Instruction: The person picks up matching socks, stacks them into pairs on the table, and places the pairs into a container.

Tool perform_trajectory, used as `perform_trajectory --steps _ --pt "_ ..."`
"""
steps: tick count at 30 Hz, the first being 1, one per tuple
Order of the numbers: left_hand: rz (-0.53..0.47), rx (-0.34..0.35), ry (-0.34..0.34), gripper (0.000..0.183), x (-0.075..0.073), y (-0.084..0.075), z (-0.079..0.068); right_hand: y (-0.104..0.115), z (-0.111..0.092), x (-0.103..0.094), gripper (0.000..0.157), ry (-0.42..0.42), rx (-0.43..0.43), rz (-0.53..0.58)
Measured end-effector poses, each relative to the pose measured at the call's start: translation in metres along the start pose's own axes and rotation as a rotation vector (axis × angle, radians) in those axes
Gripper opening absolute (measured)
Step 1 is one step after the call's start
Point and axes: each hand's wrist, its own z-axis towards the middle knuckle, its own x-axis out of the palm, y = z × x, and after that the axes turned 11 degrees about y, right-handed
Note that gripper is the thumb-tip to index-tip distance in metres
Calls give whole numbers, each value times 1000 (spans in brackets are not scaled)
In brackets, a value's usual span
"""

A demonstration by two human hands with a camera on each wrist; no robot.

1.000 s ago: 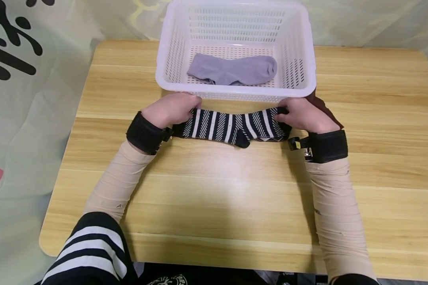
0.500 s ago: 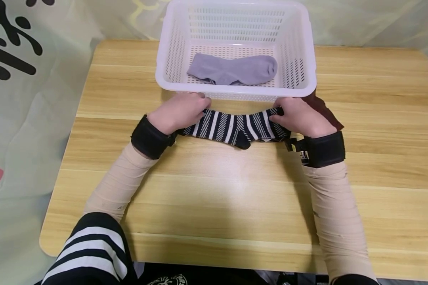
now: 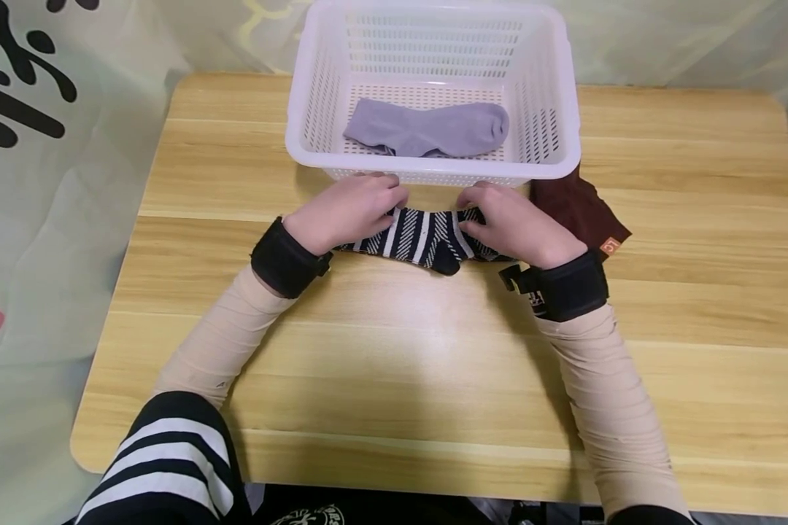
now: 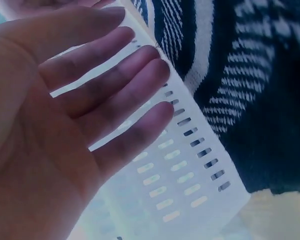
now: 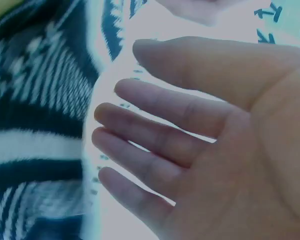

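Note:
A black-and-white striped sock (image 3: 427, 237) lies flat on the table in front of the basket, its black heel toward me. Over its left part is my left hand (image 3: 348, 211); my right hand (image 3: 519, 222) covers much of its right part. In the left wrist view, the fingers (image 4: 135, 90) are nearly straight, with the sock (image 4: 260, 100) beyond their tips. The right wrist view likewise has relaxed, slightly spread fingers (image 5: 155, 125) near the sock (image 5: 40, 110), pinching nothing. Whether the fingertips touch the cloth I cannot tell. Both sock ends are partly hidden.
A white perforated basket (image 3: 433, 168) stands just behind the hands, holding a grey-purple sock (image 3: 427, 130). Partly under or behind its right front corner lies a dark maroon cloth piece (image 3: 574, 211) with an orange label. The wooden table (image 3: 394, 394) extends around them.
My left hand has slid right along the sock and my right hand has come left, so they are closer together. More of the maroon cloth shows. The striped sock stays about in place.

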Motion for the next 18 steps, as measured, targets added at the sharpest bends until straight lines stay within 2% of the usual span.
perform_trajectory --steps 3,5,9,12,18 --pt "-1 0 -2 16 1 -1 1 6 2 1 25 -16 -16 -7" --pt "-13 -15 23 20 1 -1 0 9 2 2 25 -22 -14 -21" --pt "-51 -68 90 34 1 -2 1 14 1 5 32 23 43 -35" --pt "-72 -97 120 42 4 -1 2 15 1 8 36 78 115 -30" --pt "-95 -133 182 47 7 3 4 12 4 12 37 144 181 -26"
